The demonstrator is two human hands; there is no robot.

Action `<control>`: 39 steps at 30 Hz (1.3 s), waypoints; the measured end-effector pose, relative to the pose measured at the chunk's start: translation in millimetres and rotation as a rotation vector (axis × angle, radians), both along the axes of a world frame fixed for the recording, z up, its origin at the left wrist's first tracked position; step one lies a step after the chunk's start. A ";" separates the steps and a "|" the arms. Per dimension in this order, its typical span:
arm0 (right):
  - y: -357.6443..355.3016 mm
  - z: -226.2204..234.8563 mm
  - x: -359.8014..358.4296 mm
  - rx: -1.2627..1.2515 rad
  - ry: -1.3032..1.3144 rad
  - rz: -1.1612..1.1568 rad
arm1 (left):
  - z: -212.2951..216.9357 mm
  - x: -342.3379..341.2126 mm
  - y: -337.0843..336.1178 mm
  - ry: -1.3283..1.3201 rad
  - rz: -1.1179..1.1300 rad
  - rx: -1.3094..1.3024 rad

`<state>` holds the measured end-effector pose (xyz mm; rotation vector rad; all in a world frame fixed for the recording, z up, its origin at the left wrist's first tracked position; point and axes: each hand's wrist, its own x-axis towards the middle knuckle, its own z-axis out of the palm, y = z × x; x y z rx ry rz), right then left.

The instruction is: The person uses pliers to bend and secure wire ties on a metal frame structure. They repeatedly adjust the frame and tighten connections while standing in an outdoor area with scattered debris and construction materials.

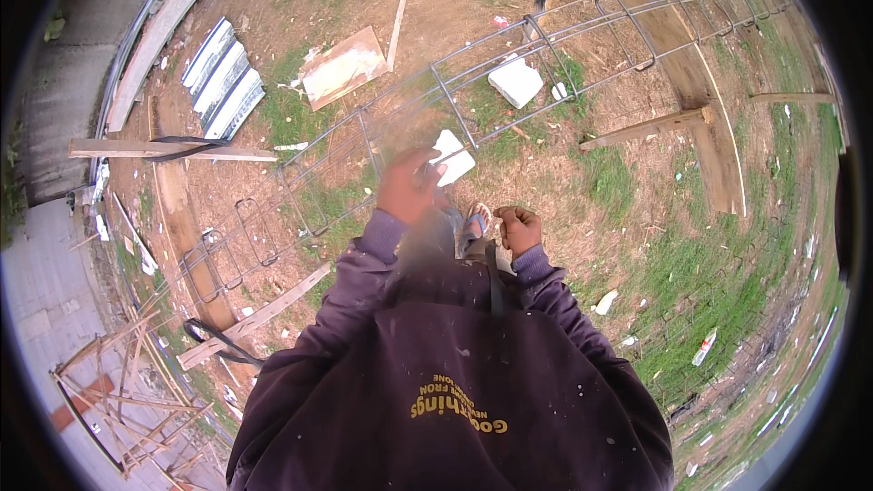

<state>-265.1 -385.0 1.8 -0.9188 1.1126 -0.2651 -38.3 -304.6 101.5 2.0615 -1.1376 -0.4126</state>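
A long rebar cage [446, 91] of thin steel bars and rectangular stirrups runs diagonally in front of me, from lower left to upper right. My left hand [408, 185] is at its near side, over a white block [452, 158] on the ground. Its fingers look loosely apart, with blur around them, and I see nothing held. My right hand [520, 231] is closed in front of my body, fingers curled in and thumb pressed to them. Whatever it may hold is hidden or too small to name. Below, between the hands, shows a sandalled foot [476, 218].
Wooden boards [696, 82] stand under the cage at right, and another plank [175, 209] crosses at left. Beyond lie a second white block [516, 82], a plywood piece [344, 67] and a corrugated sheet [224, 82]. Scraps litter the grassy soil. Thin sticks [127, 391] are piled lower left.
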 end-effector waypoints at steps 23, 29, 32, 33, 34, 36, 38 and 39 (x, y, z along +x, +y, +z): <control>-6.5 -29.5 104.6 -0.750 0.286 -0.063 | -69.9 48.7 -65.7 0.284 -0.243 0.082; 3.0 -28.0 105.1 -0.711 0.338 -0.149 | -60.8 42.8 -65.4 0.040 -0.392 0.037; 7.5 -25.2 103.7 -0.695 0.288 -0.209 | -53.7 37.6 -56.7 -0.114 -0.583 -0.032; 9.2 -25.5 103.2 -0.698 0.296 -0.224 | -52.1 37.5 -54.9 -0.177 -0.674 -0.051; 11.0 -26.5 102.7 -0.722 0.273 -0.239 | -51.1 38.1 -54.2 -0.067 -0.611 -0.103; 13.8 -30.6 102.1 -0.705 0.220 -0.258 | -51.8 42.1 -57.4 0.137 -0.519 -0.176; 15.8 -36.3 101.9 -0.616 0.165 -0.260 | -56.7 47.5 -66.4 0.185 -0.404 0.235; 16.4 -39.3 102.1 -0.607 0.169 -0.259 | -60.7 49.3 -72.0 0.167 -0.321 0.409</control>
